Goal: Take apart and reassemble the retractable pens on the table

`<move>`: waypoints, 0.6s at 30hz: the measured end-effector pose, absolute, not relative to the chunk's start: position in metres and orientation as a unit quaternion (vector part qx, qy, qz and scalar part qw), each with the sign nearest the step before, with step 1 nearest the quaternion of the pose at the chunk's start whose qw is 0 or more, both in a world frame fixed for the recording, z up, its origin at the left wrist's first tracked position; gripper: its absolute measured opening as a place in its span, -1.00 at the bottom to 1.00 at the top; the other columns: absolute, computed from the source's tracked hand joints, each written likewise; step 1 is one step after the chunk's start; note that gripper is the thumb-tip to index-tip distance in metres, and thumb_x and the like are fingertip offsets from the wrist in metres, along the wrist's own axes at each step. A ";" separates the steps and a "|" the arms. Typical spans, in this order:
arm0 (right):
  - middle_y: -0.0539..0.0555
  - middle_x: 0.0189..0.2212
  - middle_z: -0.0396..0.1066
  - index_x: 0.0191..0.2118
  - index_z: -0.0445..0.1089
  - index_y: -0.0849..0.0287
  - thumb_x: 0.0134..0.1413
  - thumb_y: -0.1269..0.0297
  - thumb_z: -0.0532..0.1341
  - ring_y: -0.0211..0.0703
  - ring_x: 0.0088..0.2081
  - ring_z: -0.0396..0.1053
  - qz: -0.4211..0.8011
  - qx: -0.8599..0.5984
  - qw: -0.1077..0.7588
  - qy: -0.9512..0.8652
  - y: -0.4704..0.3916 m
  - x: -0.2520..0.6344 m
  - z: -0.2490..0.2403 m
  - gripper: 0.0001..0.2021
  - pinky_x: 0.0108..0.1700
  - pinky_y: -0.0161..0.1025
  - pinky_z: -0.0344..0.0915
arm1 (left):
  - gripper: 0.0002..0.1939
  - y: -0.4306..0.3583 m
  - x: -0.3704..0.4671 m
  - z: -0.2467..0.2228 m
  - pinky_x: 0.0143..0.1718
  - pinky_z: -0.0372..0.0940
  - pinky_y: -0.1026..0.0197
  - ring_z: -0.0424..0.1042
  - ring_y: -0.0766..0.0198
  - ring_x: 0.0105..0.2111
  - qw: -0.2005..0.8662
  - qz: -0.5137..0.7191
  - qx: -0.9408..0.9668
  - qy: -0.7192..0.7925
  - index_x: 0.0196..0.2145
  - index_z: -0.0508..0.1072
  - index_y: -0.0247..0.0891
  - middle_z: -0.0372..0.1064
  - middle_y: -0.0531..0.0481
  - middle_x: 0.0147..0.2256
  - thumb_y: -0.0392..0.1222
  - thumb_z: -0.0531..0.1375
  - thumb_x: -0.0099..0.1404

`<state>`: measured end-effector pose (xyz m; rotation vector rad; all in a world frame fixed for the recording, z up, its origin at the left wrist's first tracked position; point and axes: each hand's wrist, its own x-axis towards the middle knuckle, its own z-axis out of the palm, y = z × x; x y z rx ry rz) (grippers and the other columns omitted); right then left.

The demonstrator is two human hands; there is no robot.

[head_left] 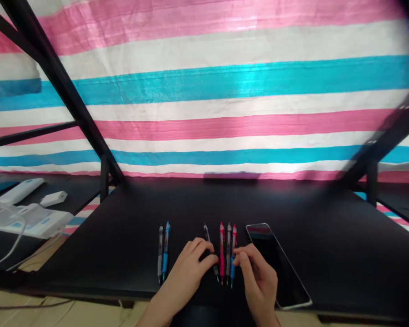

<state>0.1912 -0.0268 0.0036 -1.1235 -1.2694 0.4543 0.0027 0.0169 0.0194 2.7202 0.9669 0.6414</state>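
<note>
My left hand (192,263) rests on the black table with its thumb and fingers closed around a slanted pen (207,232) with a dark grip. Just right of it, three pens lie side by side: a pink-red pen (221,254), a grey-black pen (228,250) and a pen with a red top and blue grip (235,234). My right hand (261,279) is curled, its fingertips pinched at the edge of the red-and-blue pen; whether they grip anything is unclear. Left of my left hand lie a grey-black pen (160,252) and a blue pen (167,240), side by side.
A smartphone (282,268) lies on the black table (344,254), partly behind my right hand. Black metal bars (64,95) slope up at both sides before a striped sheet (225,100). At left are a white power strip (37,222), a charger (53,198) and cables.
</note>
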 end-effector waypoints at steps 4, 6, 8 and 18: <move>-0.03 -0.48 0.36 -0.28 0.44 0.12 0.36 0.42 0.12 -0.22 -0.44 0.36 0.201 -0.491 0.633 -0.565 -0.025 0.191 0.001 -0.81 -0.37 -0.31 0.27 | -0.67 0.022 0.001 0.019 -0.02 0.29 0.02 0.37 0.05 0.01 0.055 0.276 0.915 0.290 -0.16 0.46 -0.18 0.51 -0.07 -0.07 -0.55 0.04 0.36; -0.01 -0.46 0.35 -0.33 0.42 0.12 0.35 0.43 0.12 -0.18 -0.40 0.35 0.184 -0.491 0.628 -0.575 -0.025 0.191 0.003 -0.79 -0.35 -0.28 0.26 | -0.65 0.023 0.001 0.022 0.02 0.26 0.00 0.39 0.08 -0.02 0.040 0.324 0.905 0.271 -0.15 0.48 -0.17 0.56 -0.04 -0.14 -0.54 0.01 0.38; 0.02 -0.44 0.36 -0.36 0.40 0.12 0.33 0.43 0.12 -0.13 -0.35 0.34 0.172 -0.485 0.612 -0.601 -0.025 0.191 0.005 -0.78 -0.33 -0.24 0.26 | -0.65 0.023 0.000 0.024 0.06 0.25 -0.01 0.42 0.11 -0.06 0.016 0.386 0.884 0.262 -0.14 0.50 -0.15 0.58 -0.04 -0.20 -0.51 0.02 0.39; 0.01 -0.47 0.31 -0.36 0.34 0.13 0.36 0.44 0.10 -0.13 -0.37 0.28 0.194 -0.461 0.548 -0.671 -0.020 0.188 0.003 -0.77 -0.34 -0.25 0.21 | -0.45 0.020 -0.004 0.012 0.37 -0.13 -0.20 0.41 0.11 0.06 -0.036 0.527 0.782 0.330 0.05 0.53 0.03 0.56 0.02 -0.07 -0.53 0.26 0.23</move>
